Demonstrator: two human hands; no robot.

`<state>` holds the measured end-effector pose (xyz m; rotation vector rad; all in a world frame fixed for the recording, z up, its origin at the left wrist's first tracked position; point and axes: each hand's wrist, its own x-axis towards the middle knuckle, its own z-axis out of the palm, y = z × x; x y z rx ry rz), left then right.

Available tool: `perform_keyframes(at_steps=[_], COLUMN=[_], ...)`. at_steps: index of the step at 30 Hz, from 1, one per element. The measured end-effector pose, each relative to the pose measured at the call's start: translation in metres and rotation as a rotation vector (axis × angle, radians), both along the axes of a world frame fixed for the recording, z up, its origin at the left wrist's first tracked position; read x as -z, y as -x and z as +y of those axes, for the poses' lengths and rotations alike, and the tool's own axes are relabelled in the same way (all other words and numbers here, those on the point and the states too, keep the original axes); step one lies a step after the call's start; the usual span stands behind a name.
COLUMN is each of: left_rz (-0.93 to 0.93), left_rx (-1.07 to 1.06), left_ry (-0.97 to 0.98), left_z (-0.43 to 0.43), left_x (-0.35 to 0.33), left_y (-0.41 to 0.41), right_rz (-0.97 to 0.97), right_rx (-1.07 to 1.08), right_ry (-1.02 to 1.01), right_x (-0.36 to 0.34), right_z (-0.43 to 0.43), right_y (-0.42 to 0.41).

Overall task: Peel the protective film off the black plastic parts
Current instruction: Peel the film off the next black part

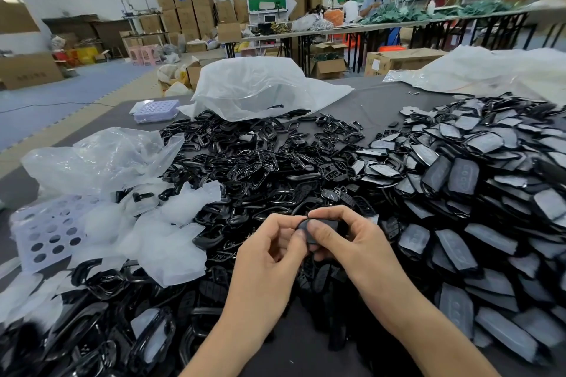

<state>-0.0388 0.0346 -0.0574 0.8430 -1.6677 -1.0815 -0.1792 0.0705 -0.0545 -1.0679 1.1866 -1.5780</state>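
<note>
Pinching black plastic part [333, 226]: left hand [269, 257] fingertips curled on edge, right hand [346, 242] thumb and forefinger gripping.

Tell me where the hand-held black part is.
Head view, low centre: the black part is pinched between the fingers of the left hand and right hand, over the black frames, with the film-covered pile to its right.

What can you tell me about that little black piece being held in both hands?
The black piece is small and flat with a rounded end, plastic by its look, its face dull grey, perhaps film. The left hand and right hand pinch it at that rounded end, above a heap of black parts. Fingers hide much of it.
</note>
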Motion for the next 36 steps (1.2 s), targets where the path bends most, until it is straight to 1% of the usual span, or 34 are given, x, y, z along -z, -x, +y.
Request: perform_keyframes(at_steps=[2, 6, 12, 16, 20, 22, 23, 25, 27, 29, 30, 32, 34, 36], left_rz=[-0.030, -0.120, -0.255, -0.379, -0.569, -0.618, -0.626, -0.623, -0.625, -0.615, -0.581, -0.450, -0.317, -0.226], left_rx=[-0.018, -0.020, 0.006, 0.006, -0.003, 0.004, 0.030, 0.123, 0.222, 0.256, 0.242, 0.165, 0.053, -0.053], left_ry=[0.035, 0.107, 0.324, 0.484, 0.689, 0.781, 0.792, 0.761, 0.723, 0.735, 0.734, 0.660, 0.517, 0.353], left_z=[0.000, 0.001, 0.001, 0.006, 0.005, 0.006, 0.007, 0.014, 0.020, 0.024, 0.025, 0.023, 0.020, 0.016], left_x=[0.001, 0.004, 0.003, -0.002, -0.008, -0.008, -0.008, -0.007, -0.005, -0.002, -0.001, 0.001, 0.003, 0.003], left_y=[0.000, -0.002, -0.004, -0.008, -0.012, -0.011, -0.010, -0.007, -0.003, 0.001, 0.001, 0.001, -0.001, -0.001], right_rz=[-0.028, -0.004, -0.034, -0.098, -0.188, -0.173, -0.153, -0.158, -0.212, -0.222, -0.220, -0.226, -0.216, -0.201], right_rx=[-0.029, -0.058, -0.091, -0.019, 0.063, 0.093, 0.107, 0.123, 0.130, 0.130, 0.127, 0.120, 0.116, 0.105], right_ry=[-0.021, -0.052, -0.078, -0.058, -0.025, -0.028, -0.035, -0.045, -0.048, -0.038, -0.029, -0.014, -0.012, -0.010], right_x=[-0.001, -0.001, 0.000, -0.003, -0.005, -0.003, -0.002, -0.002, -0.003, -0.003, -0.003, -0.002, -0.002, -0.003], right_z=[0.000, 0.000, 0.000, -0.001, -0.002, -0.002, -0.002, -0.002, -0.003, -0.005, -0.005, -0.005, -0.005, -0.004], right_y=[0.001, 0.006, 0.008, 0.006, 0.006, 0.007, 0.008, 0.009, 0.012, 0.015, 0.016, 0.017, 0.016, 0.014])
